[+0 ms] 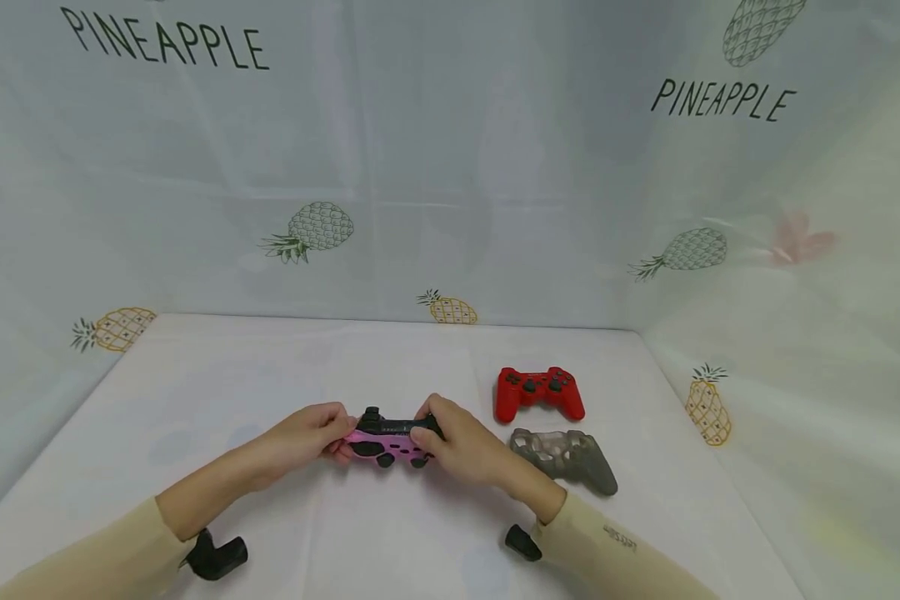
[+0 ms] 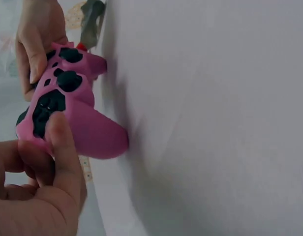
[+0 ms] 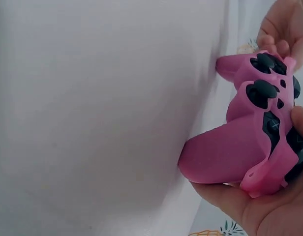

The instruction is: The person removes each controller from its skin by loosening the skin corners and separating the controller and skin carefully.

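Both hands hold a black game controller (image 1: 393, 427) with a pink soft cover (image 2: 98, 129) fitted partly over it, near the middle of the table. Its grips point down and touch or nearly touch the white cloth. At the left end, my left hand (image 1: 311, 437) pinches the cover's edge between thumb and fingers. My right hand (image 1: 461, 442) grips the other end, its thumb on the controller's face. In the right wrist view, the cover's edge (image 3: 269, 174) stands loose at that end, and black casing shows beside it.
A red game controller (image 1: 539, 393) lies behind and right of the right hand. Closer, partly behind the right wrist, is a grey-brown camouflage controller or cover (image 1: 566, 457). A white pineapple-print sheet (image 1: 450, 167) hangs around the table (image 1: 270, 358). Black wrist devices (image 1: 216, 557) sit under the sleeves.
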`<action>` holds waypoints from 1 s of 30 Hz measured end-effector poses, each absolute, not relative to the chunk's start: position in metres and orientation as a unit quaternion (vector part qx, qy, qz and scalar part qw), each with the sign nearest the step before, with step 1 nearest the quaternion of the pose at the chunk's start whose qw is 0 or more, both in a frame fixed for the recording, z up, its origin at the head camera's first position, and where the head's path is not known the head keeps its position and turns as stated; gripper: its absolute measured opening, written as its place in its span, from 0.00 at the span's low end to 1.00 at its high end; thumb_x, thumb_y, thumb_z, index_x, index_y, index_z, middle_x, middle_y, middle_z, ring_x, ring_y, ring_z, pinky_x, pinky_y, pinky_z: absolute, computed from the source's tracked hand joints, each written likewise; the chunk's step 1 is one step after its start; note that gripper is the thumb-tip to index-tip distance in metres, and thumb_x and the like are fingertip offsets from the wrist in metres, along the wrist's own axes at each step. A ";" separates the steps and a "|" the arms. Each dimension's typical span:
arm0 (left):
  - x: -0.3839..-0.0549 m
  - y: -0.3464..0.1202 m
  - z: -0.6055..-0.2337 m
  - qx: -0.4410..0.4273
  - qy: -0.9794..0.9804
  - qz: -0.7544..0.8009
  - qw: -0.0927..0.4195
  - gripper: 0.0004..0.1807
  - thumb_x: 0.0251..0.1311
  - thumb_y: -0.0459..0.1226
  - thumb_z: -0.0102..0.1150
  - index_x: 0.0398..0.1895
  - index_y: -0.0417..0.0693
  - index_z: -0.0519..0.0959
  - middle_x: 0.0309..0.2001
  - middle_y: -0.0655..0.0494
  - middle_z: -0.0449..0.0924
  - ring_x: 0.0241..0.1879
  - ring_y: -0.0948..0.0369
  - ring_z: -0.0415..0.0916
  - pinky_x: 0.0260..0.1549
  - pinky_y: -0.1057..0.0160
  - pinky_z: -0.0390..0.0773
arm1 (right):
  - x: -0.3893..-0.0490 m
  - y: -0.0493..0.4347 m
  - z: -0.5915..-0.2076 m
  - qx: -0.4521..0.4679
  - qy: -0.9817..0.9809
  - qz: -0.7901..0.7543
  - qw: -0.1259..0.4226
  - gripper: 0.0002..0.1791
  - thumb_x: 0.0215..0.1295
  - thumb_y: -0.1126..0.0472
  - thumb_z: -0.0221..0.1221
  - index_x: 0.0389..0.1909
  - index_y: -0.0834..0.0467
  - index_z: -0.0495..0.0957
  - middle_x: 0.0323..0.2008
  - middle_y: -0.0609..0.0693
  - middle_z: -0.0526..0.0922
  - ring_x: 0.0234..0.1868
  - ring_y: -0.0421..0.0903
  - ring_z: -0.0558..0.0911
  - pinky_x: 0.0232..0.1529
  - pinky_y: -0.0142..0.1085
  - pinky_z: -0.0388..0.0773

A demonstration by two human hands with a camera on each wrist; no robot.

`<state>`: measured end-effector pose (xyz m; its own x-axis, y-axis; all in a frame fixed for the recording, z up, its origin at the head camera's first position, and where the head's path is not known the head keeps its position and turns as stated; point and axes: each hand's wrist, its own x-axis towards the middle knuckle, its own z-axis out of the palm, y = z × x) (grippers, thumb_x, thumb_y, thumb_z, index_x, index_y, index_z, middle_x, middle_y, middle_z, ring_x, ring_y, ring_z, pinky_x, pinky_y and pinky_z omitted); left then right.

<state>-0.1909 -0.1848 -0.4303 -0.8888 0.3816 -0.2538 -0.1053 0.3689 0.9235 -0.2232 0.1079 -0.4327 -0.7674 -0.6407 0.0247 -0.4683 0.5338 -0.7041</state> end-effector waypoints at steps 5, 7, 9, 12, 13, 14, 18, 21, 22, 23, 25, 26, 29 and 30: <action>-0.186 -0.194 -0.435 0.093 0.823 0.522 0.203 0.15 0.82 0.42 0.53 0.36 0.42 0.72 0.38 0.50 0.83 0.44 0.56 0.83 0.50 0.56 0.77 | -0.229 0.105 -0.430 -0.311 0.867 -0.367 0.130 0.09 0.82 0.53 0.56 0.52 0.54 0.75 0.38 0.43 0.80 0.41 0.42 0.77 0.42 0.35 0.75; -0.185 -0.195 -0.434 0.101 0.822 0.521 0.206 0.16 0.82 0.43 0.53 0.36 0.41 0.73 0.37 0.50 0.83 0.42 0.55 0.83 0.50 0.57 0.78 | -0.228 0.105 -0.431 -0.314 0.867 -0.366 0.128 0.09 0.82 0.53 0.57 0.51 0.53 0.75 0.39 0.43 0.80 0.41 0.42 0.77 0.42 0.36 0.75; -0.187 -0.195 -0.433 0.107 0.820 0.523 0.205 0.17 0.82 0.45 0.53 0.36 0.41 0.73 0.34 0.50 0.82 0.39 0.55 0.82 0.46 0.58 0.79 | -0.227 0.104 -0.431 -0.314 0.869 -0.362 0.121 0.09 0.82 0.52 0.57 0.51 0.53 0.75 0.40 0.43 0.80 0.41 0.42 0.77 0.42 0.36 0.76; -0.190 -0.192 -0.432 0.104 0.816 0.530 0.207 0.20 0.82 0.49 0.53 0.37 0.42 0.72 0.31 0.52 0.76 0.36 0.55 0.78 0.40 0.59 0.79 | -0.225 0.104 -0.433 -0.316 0.873 -0.357 0.105 0.09 0.81 0.52 0.58 0.50 0.52 0.74 0.40 0.43 0.80 0.40 0.42 0.77 0.40 0.35 0.76; -0.191 -0.191 -0.432 0.099 0.814 0.533 0.206 0.21 0.81 0.51 0.53 0.38 0.42 0.71 0.31 0.53 0.74 0.35 0.55 0.77 0.38 0.59 0.78 | -0.225 0.104 -0.434 -0.318 0.874 -0.354 0.099 0.09 0.81 0.52 0.58 0.49 0.52 0.74 0.40 0.43 0.79 0.40 0.42 0.77 0.40 0.35 0.76; -0.191 -0.190 -0.432 0.091 0.813 0.537 0.205 0.21 0.81 0.51 0.53 0.39 0.42 0.71 0.30 0.53 0.73 0.34 0.55 0.76 0.37 0.59 0.78 | -0.226 0.104 -0.434 -0.320 0.875 -0.351 0.096 0.09 0.81 0.52 0.58 0.49 0.52 0.74 0.40 0.43 0.79 0.40 0.42 0.76 0.40 0.35 0.76; -0.190 -0.186 -0.431 0.056 0.825 0.528 0.193 0.21 0.79 0.55 0.55 0.43 0.45 0.71 0.27 0.53 0.72 0.29 0.56 0.72 0.33 0.58 0.73 | -0.224 0.102 -0.436 -0.330 0.873 -0.347 0.092 0.09 0.81 0.53 0.59 0.49 0.54 0.73 0.40 0.44 0.79 0.39 0.41 0.76 0.39 0.34 0.76; -0.190 -0.182 -0.428 0.044 0.837 0.514 0.184 0.19 0.79 0.54 0.55 0.43 0.48 0.71 0.25 0.53 0.73 0.26 0.57 0.71 0.30 0.60 0.69 | -0.222 0.102 -0.437 -0.329 0.873 -0.349 0.092 0.09 0.81 0.53 0.59 0.49 0.55 0.73 0.40 0.44 0.79 0.40 0.41 0.76 0.39 0.34 0.76; -0.190 -0.181 -0.427 0.044 0.840 0.509 0.183 0.18 0.80 0.53 0.54 0.43 0.48 0.71 0.24 0.53 0.73 0.25 0.58 0.71 0.29 0.61 0.68 | -0.222 0.102 -0.437 -0.328 0.873 -0.349 0.090 0.09 0.81 0.53 0.59 0.49 0.55 0.73 0.40 0.44 0.79 0.40 0.41 0.76 0.39 0.34 0.76; -0.191 -0.180 -0.426 0.047 0.843 0.504 0.183 0.18 0.80 0.53 0.54 0.42 0.48 0.71 0.24 0.53 0.73 0.25 0.58 0.71 0.28 0.61 0.68 | -0.221 0.102 -0.436 -0.328 0.873 -0.351 0.089 0.09 0.81 0.53 0.59 0.49 0.55 0.73 0.40 0.44 0.80 0.40 0.41 0.76 0.38 0.34 0.76; -0.191 -0.179 -0.424 0.052 0.849 0.491 0.187 0.17 0.81 0.52 0.52 0.42 0.49 0.72 0.23 0.54 0.73 0.24 0.58 0.70 0.28 0.61 0.67 | -0.221 0.103 -0.435 -0.326 0.873 -0.352 0.088 0.09 0.81 0.53 0.59 0.49 0.54 0.73 0.40 0.44 0.80 0.40 0.41 0.76 0.38 0.34 0.76; -0.191 -0.178 -0.423 0.056 0.851 0.486 0.190 0.16 0.81 0.52 0.52 0.42 0.49 0.72 0.23 0.53 0.73 0.24 0.58 0.70 0.28 0.61 0.67 | -0.221 0.103 -0.435 -0.326 0.873 -0.352 0.087 0.09 0.81 0.53 0.59 0.49 0.54 0.73 0.40 0.44 0.80 0.40 0.41 0.76 0.38 0.34 0.76; -0.193 -0.178 -0.421 0.066 0.852 0.478 0.203 0.16 0.81 0.50 0.51 0.41 0.49 0.73 0.21 0.55 0.70 0.23 0.59 0.67 0.29 0.59 0.67 | -0.221 0.104 -0.435 -0.326 0.875 -0.348 0.088 0.08 0.81 0.54 0.59 0.49 0.53 0.73 0.41 0.44 0.79 0.40 0.41 0.76 0.39 0.33 0.76; -0.194 -0.178 -0.420 0.065 0.849 0.480 0.209 0.16 0.81 0.50 0.51 0.40 0.48 0.74 0.21 0.55 0.69 0.23 0.59 0.66 0.29 0.59 0.66 | -0.221 0.104 -0.435 -0.325 0.876 -0.346 0.089 0.08 0.81 0.54 0.59 0.49 0.53 0.73 0.41 0.44 0.79 0.40 0.41 0.76 0.39 0.33 0.76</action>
